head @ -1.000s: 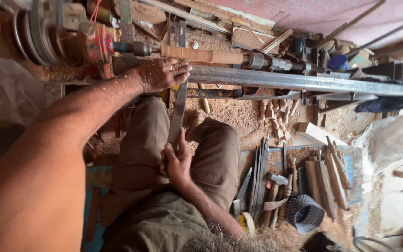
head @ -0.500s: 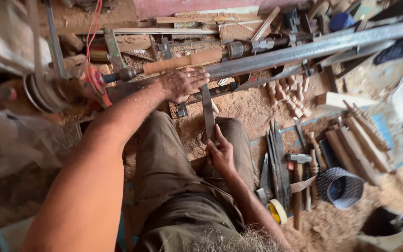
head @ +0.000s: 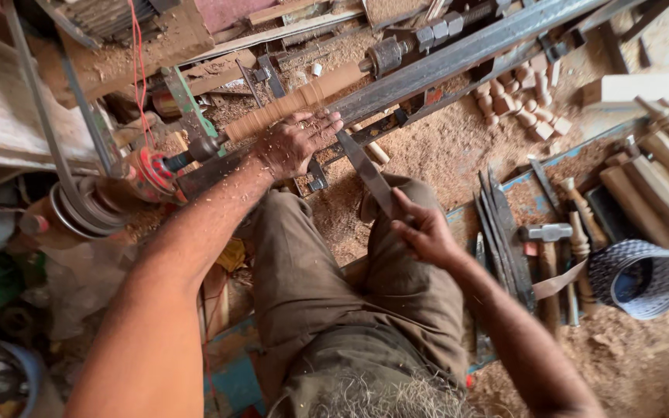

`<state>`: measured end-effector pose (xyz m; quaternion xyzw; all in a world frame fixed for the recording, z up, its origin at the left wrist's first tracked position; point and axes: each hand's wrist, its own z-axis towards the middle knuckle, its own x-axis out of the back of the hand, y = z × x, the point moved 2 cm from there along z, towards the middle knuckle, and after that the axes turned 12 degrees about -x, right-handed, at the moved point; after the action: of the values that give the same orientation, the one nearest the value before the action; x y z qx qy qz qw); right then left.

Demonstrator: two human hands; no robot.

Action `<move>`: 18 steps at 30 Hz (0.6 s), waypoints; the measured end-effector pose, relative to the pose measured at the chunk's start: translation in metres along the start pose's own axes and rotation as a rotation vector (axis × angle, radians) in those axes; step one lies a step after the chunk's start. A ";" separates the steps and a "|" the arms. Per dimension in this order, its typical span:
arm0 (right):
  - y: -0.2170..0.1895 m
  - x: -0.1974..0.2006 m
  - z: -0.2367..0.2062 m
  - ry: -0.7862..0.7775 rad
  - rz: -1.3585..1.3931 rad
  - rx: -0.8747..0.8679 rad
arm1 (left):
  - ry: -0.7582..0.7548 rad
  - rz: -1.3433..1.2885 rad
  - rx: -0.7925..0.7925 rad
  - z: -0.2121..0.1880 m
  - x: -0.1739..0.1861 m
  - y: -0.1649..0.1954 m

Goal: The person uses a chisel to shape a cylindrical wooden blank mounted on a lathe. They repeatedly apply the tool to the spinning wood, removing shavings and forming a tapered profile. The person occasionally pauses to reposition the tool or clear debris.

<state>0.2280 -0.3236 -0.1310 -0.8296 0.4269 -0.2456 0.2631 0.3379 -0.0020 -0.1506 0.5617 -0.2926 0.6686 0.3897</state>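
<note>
A long wooden spindle [head: 292, 101] is mounted in a lathe, lying across the upper middle of the head view. My left hand [head: 294, 144] rests on the tool rest just below the spindle, fingers over the front end of a long flat metal chisel [head: 368, 172]. My right hand [head: 426, 231] grips the chisel's rear end above my right knee. The blade runs diagonally from that hand up to the spindle. Wood shavings cling to my left hand and forearm.
The steel lathe bed [head: 474, 50] runs up to the right. Small turned wooden pieces [head: 516, 104] lie in sawdust. Several chisels [head: 501, 232], a hammer [head: 547, 232], turned legs [head: 660, 178] and a perforated basket [head: 640, 277] lie right. The pulley [head: 79, 209] sits left.
The view has swung, so the lathe now slants up to the right. Both hands keep their hold on the chisel at the spindle, my right hand a little farther right.
</note>
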 end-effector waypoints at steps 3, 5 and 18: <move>0.000 0.018 0.009 -0.046 -0.044 -0.026 | -0.078 -0.056 0.016 0.000 -0.006 -0.002; -0.001 0.028 0.014 -0.099 -0.022 -0.026 | -0.084 0.066 -0.024 0.000 -0.009 -0.003; -0.028 0.104 0.050 -0.304 -0.115 0.041 | -0.023 0.066 0.004 -0.003 -0.016 0.000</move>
<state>0.3299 -0.3852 -0.1310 -0.8746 0.3289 -0.1405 0.3273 0.3370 -0.0029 -0.1671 0.5601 -0.3141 0.6753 0.3627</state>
